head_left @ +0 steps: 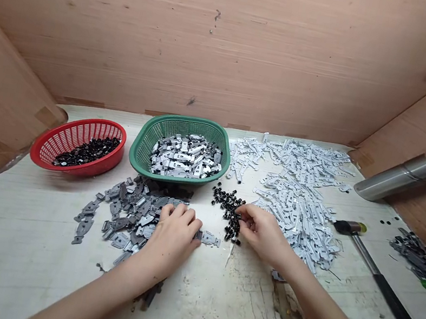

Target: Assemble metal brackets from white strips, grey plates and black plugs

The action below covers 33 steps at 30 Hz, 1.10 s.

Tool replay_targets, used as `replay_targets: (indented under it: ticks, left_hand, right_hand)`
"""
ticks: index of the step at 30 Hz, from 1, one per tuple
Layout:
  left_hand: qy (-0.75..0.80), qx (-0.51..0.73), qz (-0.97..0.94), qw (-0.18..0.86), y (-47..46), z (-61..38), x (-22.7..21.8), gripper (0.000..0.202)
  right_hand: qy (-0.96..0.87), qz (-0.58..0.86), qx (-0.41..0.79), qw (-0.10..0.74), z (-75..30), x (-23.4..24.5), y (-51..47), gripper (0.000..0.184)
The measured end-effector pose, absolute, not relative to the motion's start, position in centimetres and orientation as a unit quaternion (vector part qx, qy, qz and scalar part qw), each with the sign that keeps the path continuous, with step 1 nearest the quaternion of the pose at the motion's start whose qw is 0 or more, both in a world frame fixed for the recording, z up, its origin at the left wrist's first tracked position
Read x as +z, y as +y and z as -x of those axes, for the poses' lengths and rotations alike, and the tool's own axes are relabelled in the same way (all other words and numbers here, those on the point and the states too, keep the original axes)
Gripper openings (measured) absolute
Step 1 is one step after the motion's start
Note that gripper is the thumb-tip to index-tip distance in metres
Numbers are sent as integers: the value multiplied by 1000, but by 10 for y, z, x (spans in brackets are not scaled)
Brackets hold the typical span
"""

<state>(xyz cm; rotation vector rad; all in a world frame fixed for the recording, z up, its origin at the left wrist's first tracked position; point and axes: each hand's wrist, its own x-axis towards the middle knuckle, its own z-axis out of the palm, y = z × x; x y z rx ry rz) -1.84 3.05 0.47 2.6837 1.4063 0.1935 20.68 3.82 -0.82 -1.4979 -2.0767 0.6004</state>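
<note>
My left hand [177,233] is curled at the right side of a heap of flat dark-grey parts [125,210]. Its thumb and fingers close on the left end of a flat light-grey part [210,239] that lies on the table. At the edge of a cluster of small black pieces [231,209], the thumb and fingertips of my right hand [262,231] come together in a pinch. Whatever is between those fingertips is hidden. A spread of flat white parts [302,214] lies beyond and to the right of this hand.
A green basket [176,179] of grey-and-white pieces stands at the back, left of the white parts. Further left is a red basket [74,171] with dark pieces. On the right lie a black-handled hammer [381,280], a steel cylinder [403,176] and more dark parts [418,256]. Wooden panels enclose the table.
</note>
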Motion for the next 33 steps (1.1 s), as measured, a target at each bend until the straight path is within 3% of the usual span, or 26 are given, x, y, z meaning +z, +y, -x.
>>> replay_targets:
  ticks: [3,8,12,14,17,20,26,33]
  left_hand:
    - [455,98,-881,86,35,21,3,11]
    - [433,176,-872,146,38,23,1,26]
    - [432,235,-843,216,35,21,5,16]
    - [450,288,-788,307,31,19,8,18]
    - [447,345,-640,521,24,13,10,21]
    - [391,362,-521,667,18,6,11,21]
    - [379,395,-432,716,14,2,8,23]
    - [452,377,-368,720,14,3,1,23]
  right_hand:
    - [-762,545,212,278,-210,-10,38,14]
    - [-757,551,206,284,-215,-11,39,12]
    - [-719,562,269,308,-219,-9,37,10]
    - [-674,554,358,333,-218,-3,31,10]
    - [-623,515,457,371,-209,13,16,12]
    - [-633,493,439,404,-193,26,-1,8]
    - [-676,491,319,449,-166,12,-14,8]
    - [-717,482,247,439,-164,-2,-14,12]
